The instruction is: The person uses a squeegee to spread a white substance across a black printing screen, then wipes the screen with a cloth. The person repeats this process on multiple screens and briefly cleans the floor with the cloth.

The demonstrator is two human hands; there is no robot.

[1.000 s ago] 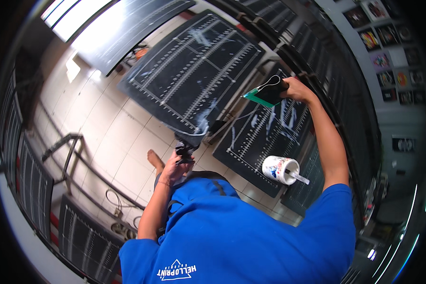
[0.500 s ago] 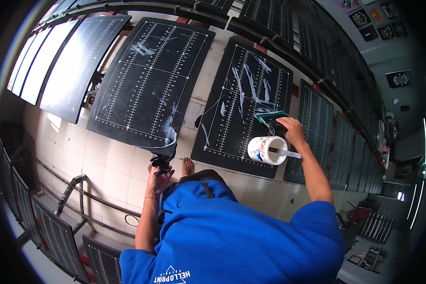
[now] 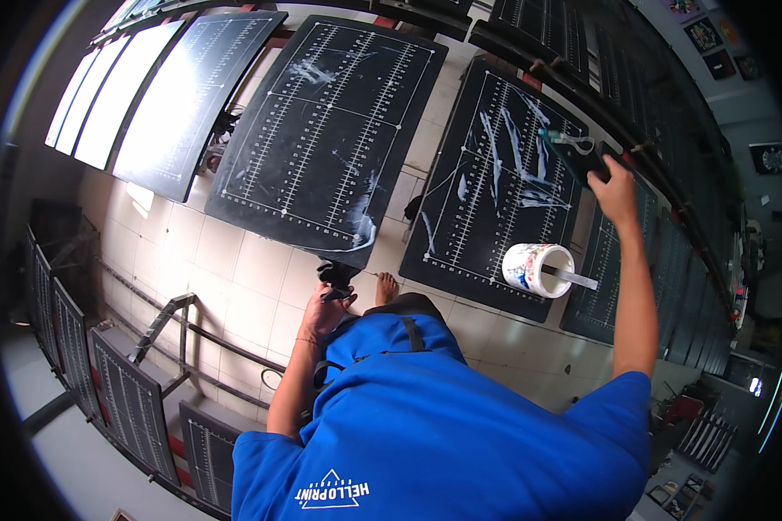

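My right hand (image 3: 615, 193) is closed round the handle of a dark squeegee (image 3: 575, 161) with a teal edge, over the far right part of a black printing board (image 3: 447, 252). White smears of paste (image 3: 498, 156) streak this board. Near its front right corner stands a paint-stained white tub (image 3: 521, 267), a flat grey stick (image 3: 575, 277) leaning out of it. Lower down, my left hand (image 3: 321, 314) grips a black crumpled thing, perhaps a cloth (image 3: 335, 276), just below the front corner of the neighbouring board (image 3: 313, 165), which has white residue.
More gridded boards (image 3: 195, 82) run along the left, brightly lit, and others continue to the right (image 3: 606, 260). A dark metal rail (image 3: 582, 91) passes behind. Behind me on the left are a metal frame (image 3: 182, 347) and further boards (image 3: 130, 395). My bare foot (image 3: 387, 288) is on the tiled floor.
My right hand has moved away from me and to the right with the squeegee, off the area behind the tub. Fresh white streaks show there. The whole view has shifted; my left hand keeps its hold.
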